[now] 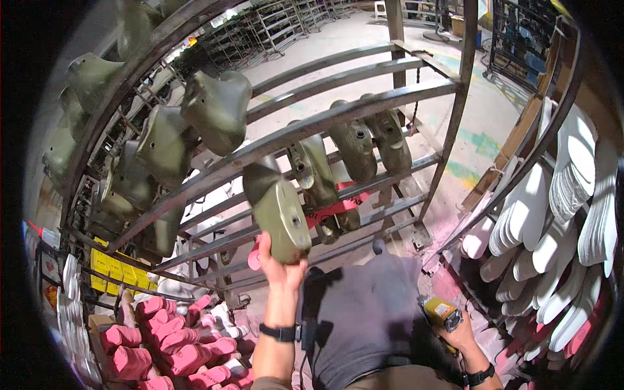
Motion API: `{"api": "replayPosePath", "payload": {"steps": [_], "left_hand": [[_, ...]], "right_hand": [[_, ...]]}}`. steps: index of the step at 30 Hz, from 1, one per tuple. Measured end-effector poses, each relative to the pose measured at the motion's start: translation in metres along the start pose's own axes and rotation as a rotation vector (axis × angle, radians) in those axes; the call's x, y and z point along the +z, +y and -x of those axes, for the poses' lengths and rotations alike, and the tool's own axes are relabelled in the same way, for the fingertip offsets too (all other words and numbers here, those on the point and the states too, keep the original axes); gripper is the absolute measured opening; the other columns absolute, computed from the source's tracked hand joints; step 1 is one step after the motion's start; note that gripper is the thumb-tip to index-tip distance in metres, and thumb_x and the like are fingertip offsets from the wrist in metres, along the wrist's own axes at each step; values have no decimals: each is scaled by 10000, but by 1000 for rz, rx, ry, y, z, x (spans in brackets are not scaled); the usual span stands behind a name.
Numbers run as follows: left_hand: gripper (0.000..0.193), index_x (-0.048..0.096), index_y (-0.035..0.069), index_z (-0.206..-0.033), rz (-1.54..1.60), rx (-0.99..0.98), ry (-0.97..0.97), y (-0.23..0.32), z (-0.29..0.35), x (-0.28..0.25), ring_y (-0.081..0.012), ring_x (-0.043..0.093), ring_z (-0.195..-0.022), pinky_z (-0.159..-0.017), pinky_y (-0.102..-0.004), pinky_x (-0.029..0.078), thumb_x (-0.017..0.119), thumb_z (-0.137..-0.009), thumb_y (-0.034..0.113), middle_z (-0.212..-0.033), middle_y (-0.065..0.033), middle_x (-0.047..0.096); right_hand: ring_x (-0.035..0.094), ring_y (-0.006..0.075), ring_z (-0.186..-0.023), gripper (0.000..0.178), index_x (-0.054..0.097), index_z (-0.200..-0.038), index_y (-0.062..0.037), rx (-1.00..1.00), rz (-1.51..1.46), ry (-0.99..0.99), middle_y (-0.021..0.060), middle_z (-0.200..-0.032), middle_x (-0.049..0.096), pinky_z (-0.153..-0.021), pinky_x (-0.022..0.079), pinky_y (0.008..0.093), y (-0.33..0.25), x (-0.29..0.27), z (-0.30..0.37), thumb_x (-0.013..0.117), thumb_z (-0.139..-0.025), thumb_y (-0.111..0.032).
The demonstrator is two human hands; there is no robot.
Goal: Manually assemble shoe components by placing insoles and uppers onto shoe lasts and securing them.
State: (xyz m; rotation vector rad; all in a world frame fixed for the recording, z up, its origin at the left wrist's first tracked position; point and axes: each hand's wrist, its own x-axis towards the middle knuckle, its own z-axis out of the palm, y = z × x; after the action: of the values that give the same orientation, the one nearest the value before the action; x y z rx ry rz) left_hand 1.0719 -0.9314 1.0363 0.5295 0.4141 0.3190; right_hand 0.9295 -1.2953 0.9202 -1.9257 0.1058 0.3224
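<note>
My left hand (284,272) is closed around the sole end of an olive-green boot last (281,221), held tilted in front of the metal rack (364,117). The last's flat sole with a small dark hole faces up toward me, and its upper end lies against or close to the rack's bars. Lower right, by my dark apron (364,312), my right hand (460,331) grips a yellow hand tool (443,313) with a dark end; its exact kind is unclear. Behind the held last, a pink strip (341,205) with lettering crosses other green lasts (354,140).
More green lasts (218,107) hang at the left of the rack. Lower left, pink lasts (175,341) lie heaped, with yellow boxes (114,270) behind. On the right, bundled white sole-shaped pieces (520,214) hang from a curved-looking frame. Further racks (273,29) stand far back.
</note>
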Motion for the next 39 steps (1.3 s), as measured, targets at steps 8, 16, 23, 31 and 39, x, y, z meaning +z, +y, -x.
{"api": "replayPosePath", "payload": {"steps": [8, 16, 23, 31, 39], "left_hand": [[582, 532, 73, -1107, 139, -294, -378, 23, -64, 6, -152, 444, -428, -308, -213, 325, 358, -897, 587, -888, -192, 614], [210, 598, -34, -1012, -847, 331, -9, 111, -25, -68, -125, 574, -510, -406, -240, 461, 609, -859, 109, -762, -97, 648], [492, 480, -48, -1197, -931, 1475, 667, 315, -94, -203, -205, 570, -877, -818, -314, 454, 690, -784, 116, -998, -103, 582], [720, 509, -88, -1145, -1226, 1248, 788, 331, -137, -195, -238, 547, -912, -842, -318, 430, 866, -611, 236, -1073, -161, 600], [514, 566, -36, -1108, -977, 1056, 212, 331, -161, -211, -175, 578, -893, -811, -311, 459, 778, -651, 67, -1042, -74, 631]], "right_hand": [[622, 153, -679, 438, 596, -988, 40, 118, -119, 21, 76, -788, 643, -626, 506, 290, 4, 7, -1, 757, -593, -60], [604, 168, -545, 457, 498, -1006, 56, 294, -149, 44, 94, -716, 606, -483, 490, 290, -2, 12, -23, 736, -619, 8], [603, 180, -607, 655, 361, -1092, 42, 299, -115, 92, 140, -862, 581, -516, 498, 300, 10, 27, -39, 771, -582, 13], [600, 190, -738, 516, 538, -989, 43, 151, 33, 230, 104, -882, 607, -675, 495, 322, -25, 41, -29, 797, -548, -32], [588, 160, -597, 453, 566, -969, 42, 124, 156, 61, 84, -783, 621, -549, 483, 293, 2, 41, -31, 773, -570, -16]]}}
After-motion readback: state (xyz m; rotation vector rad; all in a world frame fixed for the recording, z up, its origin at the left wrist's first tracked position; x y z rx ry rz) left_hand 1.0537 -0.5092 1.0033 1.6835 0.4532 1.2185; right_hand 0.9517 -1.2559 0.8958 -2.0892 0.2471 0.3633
